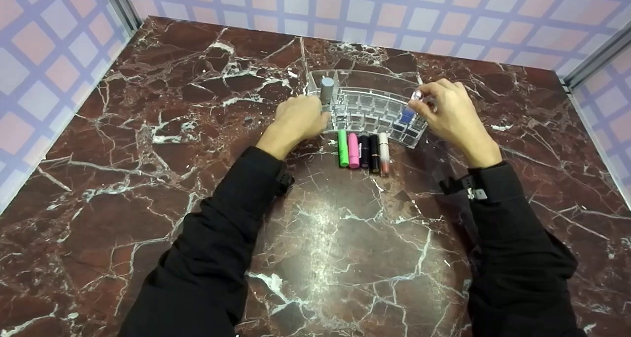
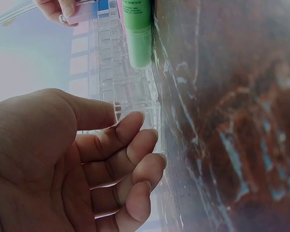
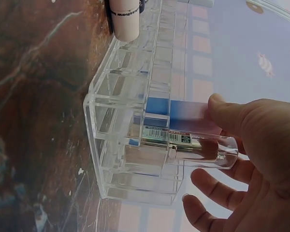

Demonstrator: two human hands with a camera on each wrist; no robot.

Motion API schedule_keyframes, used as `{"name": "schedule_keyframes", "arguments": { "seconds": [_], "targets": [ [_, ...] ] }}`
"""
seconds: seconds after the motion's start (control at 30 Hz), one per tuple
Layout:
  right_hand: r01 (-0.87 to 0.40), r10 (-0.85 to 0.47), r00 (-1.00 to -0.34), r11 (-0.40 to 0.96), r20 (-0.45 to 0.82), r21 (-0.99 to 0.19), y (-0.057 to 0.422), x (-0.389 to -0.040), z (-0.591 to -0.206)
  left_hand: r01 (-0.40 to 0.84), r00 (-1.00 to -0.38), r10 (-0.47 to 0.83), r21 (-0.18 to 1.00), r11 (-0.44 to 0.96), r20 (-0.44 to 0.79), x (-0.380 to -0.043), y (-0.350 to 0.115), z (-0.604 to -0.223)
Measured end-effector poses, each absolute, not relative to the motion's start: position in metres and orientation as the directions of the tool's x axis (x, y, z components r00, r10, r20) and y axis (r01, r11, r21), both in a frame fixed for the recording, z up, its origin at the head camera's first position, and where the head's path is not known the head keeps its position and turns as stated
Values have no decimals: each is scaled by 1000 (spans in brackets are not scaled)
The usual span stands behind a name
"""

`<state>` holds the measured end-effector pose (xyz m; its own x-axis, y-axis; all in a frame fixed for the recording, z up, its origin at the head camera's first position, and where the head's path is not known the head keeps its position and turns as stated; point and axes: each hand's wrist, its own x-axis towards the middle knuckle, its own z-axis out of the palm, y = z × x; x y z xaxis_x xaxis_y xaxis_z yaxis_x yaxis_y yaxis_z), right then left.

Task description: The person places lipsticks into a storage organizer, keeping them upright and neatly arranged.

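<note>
A clear curved lipstick organizer (image 1: pixel 372 105) with rows of slots sits on the table. My left hand (image 1: pixel 299 117) holds its left end; in the left wrist view, thumb and forefinger meet its clear edge. At its right end, my right hand (image 1: pixel 449 108) pinches the upper part of a pink-and-blue lipstick tube (image 3: pixel 191 115) that stands in a slot. Against it is a clear-capped tube (image 3: pixel 203 149) with a barcode label, the fingers partly behind it. Whether both tubes are gripped is unclear. A silver-grey tube (image 1: pixel 327 93) stands upright near my left hand.
Along the organizer's front lie several tubes in a row: a green one (image 1: pixel 343 149), a pink one (image 1: pixel 353 151), two black ones (image 1: pixel 364 151) and a white-and-red one (image 1: pixel 384 153). Checkered panels (image 1: pixel 345 7) border the marbled table (image 1: pixel 162 219).
</note>
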<state>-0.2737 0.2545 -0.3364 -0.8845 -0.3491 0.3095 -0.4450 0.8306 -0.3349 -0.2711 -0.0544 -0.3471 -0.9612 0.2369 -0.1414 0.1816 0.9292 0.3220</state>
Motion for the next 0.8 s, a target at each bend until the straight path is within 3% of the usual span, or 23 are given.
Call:
{"name": "schedule_keyframes", "arguments": {
  "seconds": [0.4,0.8],
  "targets": [
    [-432,-338,-893,831,298,-350,256,-269,-328,172,-960,232,329,929,-155,-270,-55,-346],
    [-527,-307,-775,797,552,-295,256,-260,-322,177,-962,232,316,932,-144,-270,-55,-346]
  ]
}}
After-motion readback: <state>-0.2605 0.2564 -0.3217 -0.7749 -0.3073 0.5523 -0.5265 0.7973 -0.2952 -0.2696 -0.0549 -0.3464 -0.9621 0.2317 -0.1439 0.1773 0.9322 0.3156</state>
